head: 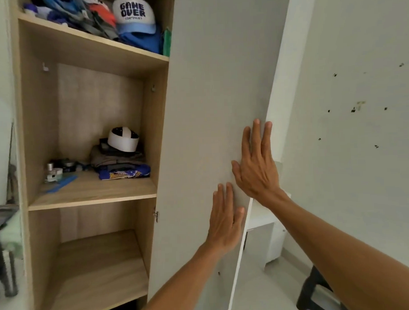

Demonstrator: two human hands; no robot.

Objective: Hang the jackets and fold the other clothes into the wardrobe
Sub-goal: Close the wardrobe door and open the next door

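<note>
Pale grey wardrobe door point(204, 108) stands open, both hands flat on its face: left hand point(225, 220) low with fingers straight and together, right hand point(257, 163) just above near the door edge with fingers spread. Wood-lined wardrobe point(93, 195) to the left holds folded clothes point(120, 163) on the middle shelf under a white cap point(123, 139); top shelf has more clothes point(85, 16) and a "GAME OVER" cap point(133, 14).
</note>
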